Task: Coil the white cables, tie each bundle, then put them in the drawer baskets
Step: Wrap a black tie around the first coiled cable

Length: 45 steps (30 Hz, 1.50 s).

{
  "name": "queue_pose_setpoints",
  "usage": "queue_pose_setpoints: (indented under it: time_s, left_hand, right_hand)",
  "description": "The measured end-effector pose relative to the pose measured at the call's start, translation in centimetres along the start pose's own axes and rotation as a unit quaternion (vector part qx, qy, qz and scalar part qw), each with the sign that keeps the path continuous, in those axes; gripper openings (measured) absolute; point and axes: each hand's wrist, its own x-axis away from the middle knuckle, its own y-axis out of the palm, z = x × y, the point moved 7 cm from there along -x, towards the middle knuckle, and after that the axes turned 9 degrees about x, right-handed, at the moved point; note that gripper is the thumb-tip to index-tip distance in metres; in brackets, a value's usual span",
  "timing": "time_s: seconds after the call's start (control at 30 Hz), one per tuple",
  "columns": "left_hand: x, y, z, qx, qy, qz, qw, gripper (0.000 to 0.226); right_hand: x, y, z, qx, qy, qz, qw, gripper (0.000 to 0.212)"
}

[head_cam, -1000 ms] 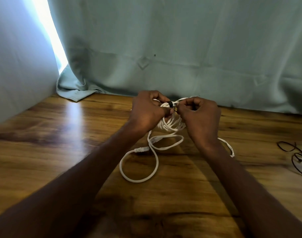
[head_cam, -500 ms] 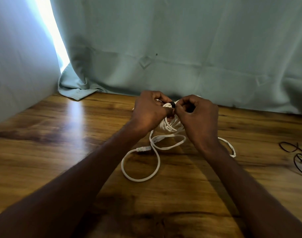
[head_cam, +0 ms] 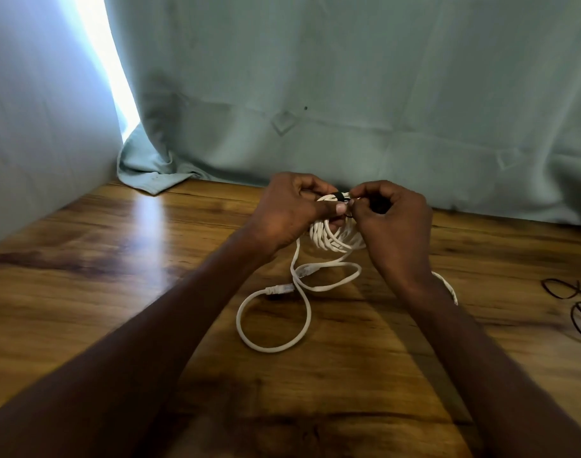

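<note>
Tying the coiled white cable (head_cam: 335, 236)

It stands mid-table, far side, with a black tie (head_cam: 338, 195) round its top; left hand (head_cam: 287, 213) pinches the coil steady, right hand (head_cam: 393, 223) pinches the tie's end, probably cinching. Loose tail (head_cam: 272, 312) trails nearer.

Most of the white cable coil (head_cam: 332, 238) is buried behind the two hands, so only a fan of loops shows under them. The black tie (head_cam: 338, 195) on top of the coil is a tiny sliver, and how it's fastened is too small to make out. Right of the coil, one strand (head_cam: 449, 287) ducks under the right wrist. Far right of the coil, thin dark wires (head_cam: 576, 302) get chopped by the frame edge (can't tell what they are). Both forearms run off the bottom.
</note>
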Motion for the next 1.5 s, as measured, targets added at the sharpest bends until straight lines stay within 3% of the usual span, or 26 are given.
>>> queue_pose_setpoints:
  time_s: [0.27, 0.57, 0.73, 0.87, 1.03, 1.2, 1.5]
  left_hand:
    - [-0.2, 0.0, 0.0, 0.042, -0.023, -0.059, 0.997, 0.029]
    - [-0.3, -0.1, -0.4, 0.035, -0.016, -0.042, 0.998, 0.026]
    - [-0.4, -0.9, -0.8, 0.029, -0.015, 0.013, 0.999, 0.024]
    - [-0.4, -0.6, -0.9, 0.025, -0.014, 0.006, 1.0, 0.022]
    - [-0.4, -0.5, -1.1, 0.03, -0.028, 0.005, 0.999, 0.024]
    - [-0.5, -0.4, -1.1, 0.034, -0.034, 0.018, 0.999, 0.023]
    - [-0.1, -0.3, -1.2, 0.057, -0.059, 0.023, 0.996, 0.024]
  right_hand:
    - [-0.2, -0.6, -0.4, 0.005, -0.017, 0.005, 1.0, 0.013]
    - [0.2, -0.4, -1.6, 0.053, -0.091, 0.014, 0.994, 0.015]
    - [0.3, 0.0, -1.3, 0.044, -0.056, 0.001, 0.997, 0.019]
    - [0.4, -0.2, -0.9, 0.046, -0.038, 0.02, 0.998, 0.013]
    - [1.0, 0.1, -1.7, 0.071, -0.082, 0.025, 0.994, 0.017]
    - [0.9, -0.3, -0.8, 0.018, -0.031, 0.066, 0.997, 0.012]
    - [0.8, 0.1, -1.5, 0.054, -0.07, 0.031, 0.996, 0.014]
